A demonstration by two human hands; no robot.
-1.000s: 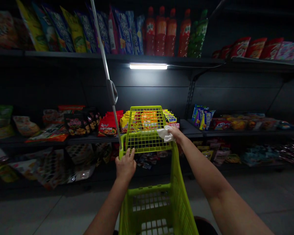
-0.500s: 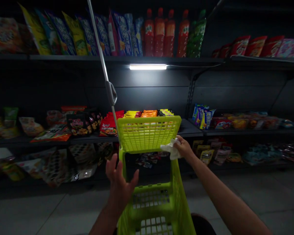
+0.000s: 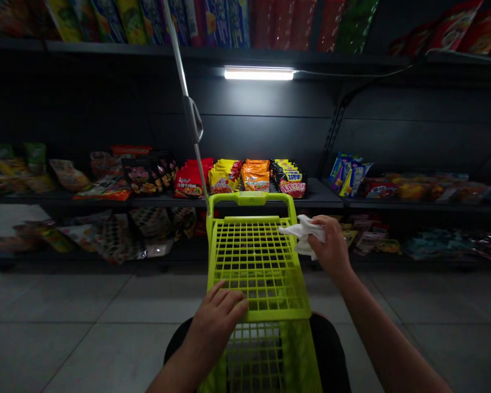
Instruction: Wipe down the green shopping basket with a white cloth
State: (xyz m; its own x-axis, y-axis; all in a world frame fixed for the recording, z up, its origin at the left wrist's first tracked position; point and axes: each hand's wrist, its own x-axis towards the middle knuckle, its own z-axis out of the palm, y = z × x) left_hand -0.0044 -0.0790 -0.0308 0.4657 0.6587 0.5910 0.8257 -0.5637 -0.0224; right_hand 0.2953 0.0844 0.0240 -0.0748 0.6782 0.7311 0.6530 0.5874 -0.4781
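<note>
A lime-green plastic shopping cart (image 3: 256, 262) stands right in front of me, its mesh flap lying flat over the top. My left hand (image 3: 216, 322) rests flat on the flap's near left part, fingers stretched out. At the cart's right rim my right hand (image 3: 331, 245) is closed on a crumpled white cloth (image 3: 305, 234). A silver pole (image 3: 192, 117) rises from the cart's far left corner.
Dark store shelves run across ahead, with snack packets (image 3: 245, 177) under a strip light (image 3: 258, 73) and more bags on the upper and lower shelves. Grey tiled floor (image 3: 85, 327) lies on both sides of the cart.
The mesh flap has swung down from upright to flat. My left hand left the rim and landed on the flap. The right hand with the cloth moved to the right rim; the view tipped down.
</note>
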